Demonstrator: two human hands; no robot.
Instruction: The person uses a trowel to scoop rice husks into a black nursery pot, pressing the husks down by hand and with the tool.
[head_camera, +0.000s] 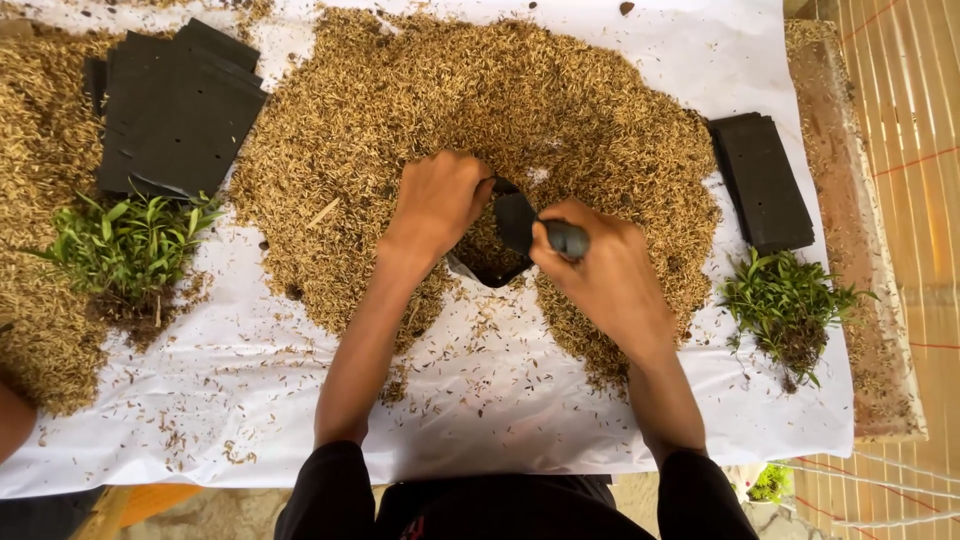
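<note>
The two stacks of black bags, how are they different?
The left stack of black bags is wider and fanned out untidily; the right stack of black bags is narrower and squared up neatly. The left stack lies beside the husk pile, half on scattered husks; the right stack rests mostly on the white sheet. Both are flat and black, each with green seedlings just below.

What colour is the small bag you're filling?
Black, seen in the head view: the bag between both hands.

Matt black plastic bag — dry, rough husks — smooth white sheet
</note>
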